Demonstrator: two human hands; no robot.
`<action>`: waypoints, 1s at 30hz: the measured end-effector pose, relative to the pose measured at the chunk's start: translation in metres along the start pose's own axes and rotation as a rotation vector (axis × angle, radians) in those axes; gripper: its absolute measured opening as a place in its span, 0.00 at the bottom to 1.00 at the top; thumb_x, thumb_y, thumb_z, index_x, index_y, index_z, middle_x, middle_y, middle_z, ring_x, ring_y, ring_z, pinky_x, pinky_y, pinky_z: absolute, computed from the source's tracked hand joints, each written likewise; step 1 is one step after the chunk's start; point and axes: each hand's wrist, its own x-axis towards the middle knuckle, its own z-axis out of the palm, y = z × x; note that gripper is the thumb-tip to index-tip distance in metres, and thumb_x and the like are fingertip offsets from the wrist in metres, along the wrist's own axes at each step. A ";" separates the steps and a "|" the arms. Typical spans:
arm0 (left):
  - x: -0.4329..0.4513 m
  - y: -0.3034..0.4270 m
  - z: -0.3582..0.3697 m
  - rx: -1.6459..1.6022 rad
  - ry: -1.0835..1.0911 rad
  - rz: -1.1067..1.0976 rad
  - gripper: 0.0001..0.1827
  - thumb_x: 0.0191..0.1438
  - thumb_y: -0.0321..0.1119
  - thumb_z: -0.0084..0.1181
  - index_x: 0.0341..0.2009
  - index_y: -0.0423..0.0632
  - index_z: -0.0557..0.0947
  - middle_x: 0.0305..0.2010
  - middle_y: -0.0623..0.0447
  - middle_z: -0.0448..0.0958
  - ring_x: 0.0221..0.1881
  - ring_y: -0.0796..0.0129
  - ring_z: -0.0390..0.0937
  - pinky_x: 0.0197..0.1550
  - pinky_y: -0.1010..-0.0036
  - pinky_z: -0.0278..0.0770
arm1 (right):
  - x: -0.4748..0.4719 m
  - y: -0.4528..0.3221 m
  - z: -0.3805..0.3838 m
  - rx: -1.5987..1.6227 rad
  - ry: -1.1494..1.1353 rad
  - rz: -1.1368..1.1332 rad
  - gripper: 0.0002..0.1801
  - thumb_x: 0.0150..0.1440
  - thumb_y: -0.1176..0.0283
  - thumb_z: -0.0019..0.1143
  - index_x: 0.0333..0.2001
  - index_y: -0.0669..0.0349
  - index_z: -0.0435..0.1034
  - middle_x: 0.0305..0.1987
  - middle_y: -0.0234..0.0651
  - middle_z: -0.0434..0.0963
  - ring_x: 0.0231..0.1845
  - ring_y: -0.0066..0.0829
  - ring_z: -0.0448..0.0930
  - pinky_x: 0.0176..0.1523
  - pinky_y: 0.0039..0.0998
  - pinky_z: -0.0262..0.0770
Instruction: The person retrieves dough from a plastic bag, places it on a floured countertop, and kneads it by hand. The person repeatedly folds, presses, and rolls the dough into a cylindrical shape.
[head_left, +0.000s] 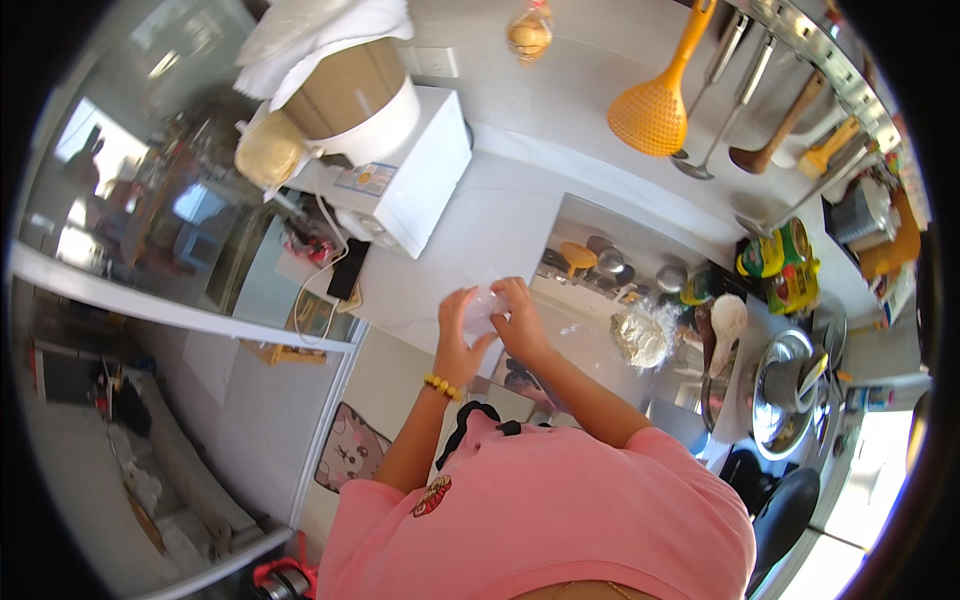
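A crumpled piece of thin, clear plastic (482, 313), apparently a bag, is held between my two hands over the counter's front edge. My left hand (456, 341), with a yellow bead bracelet at the wrist, grips its left side. From the right, my right hand (519, 322) pinches it between thumb and fingers. To the right of my hands, a pale mound of flour or dough (643, 339) lies on a mirror-like metal sheet (592, 360), with white powder scattered around it.
A white appliance (427, 176) carries a covered round container (352, 90). A black phone (349, 270) lies by a white cable. Right stand a flour-dusted scoop (727, 326), a steel basin (772, 442) and bottles (791, 262). An orange skimmer (649, 116) and ladles hang above.
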 end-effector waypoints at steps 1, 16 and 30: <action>0.015 -0.026 0.001 0.053 0.023 0.046 0.29 0.45 0.17 0.57 0.55 0.45 0.70 0.56 0.46 0.66 0.58 0.53 0.66 0.59 0.63 0.68 | 0.005 -0.001 0.000 0.056 -0.017 0.013 0.27 0.51 0.82 0.57 0.56 0.55 0.65 0.56 0.39 0.69 0.53 0.39 0.74 0.51 0.37 0.74; 0.250 -0.169 0.065 1.023 -0.520 -0.124 0.53 0.51 0.39 0.66 0.73 0.53 0.46 0.77 0.39 0.42 0.77 0.44 0.41 0.72 0.49 0.52 | -0.127 0.054 -0.050 -0.206 0.674 0.618 0.13 0.56 0.78 0.48 0.44 0.63 0.75 0.45 0.46 0.77 0.47 0.47 0.79 0.51 0.39 0.75; 0.090 -0.112 0.075 0.442 -0.321 0.324 0.37 0.44 0.25 0.64 0.61 0.44 0.67 0.60 0.38 0.65 0.65 0.43 0.59 0.67 0.51 0.55 | -0.150 0.158 -0.193 -0.299 1.042 1.203 0.33 0.48 0.56 0.68 0.53 0.63 0.68 0.52 0.54 0.73 0.56 0.52 0.73 0.56 0.43 0.72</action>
